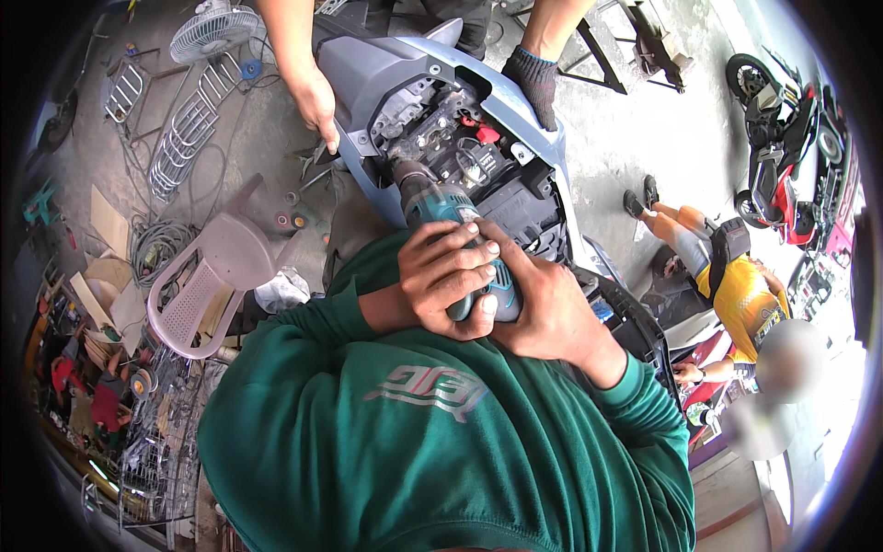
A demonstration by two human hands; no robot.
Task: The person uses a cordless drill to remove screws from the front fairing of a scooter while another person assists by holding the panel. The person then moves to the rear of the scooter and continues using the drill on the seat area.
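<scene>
Both my hands are wrapped round a teal and black power drill held close to my chest. My left hand curls over its body from the left, and my right hand closes on it from the right. The drill points away from me, its chuck over the left side of a scooter's opened body, whose panels are grey-blue. Its tip is hard to make out. Inside the opening are black parts, wiring and a red piece. Another person's bare hand and dark-gloved hand rest on the panels.
To the left stand a pinkish plastic chair, metal racks, a fan and coiled cable. Parked motorcycles line the right side. A person in a yellow shirt is at the right, one hand near the scooter's rear.
</scene>
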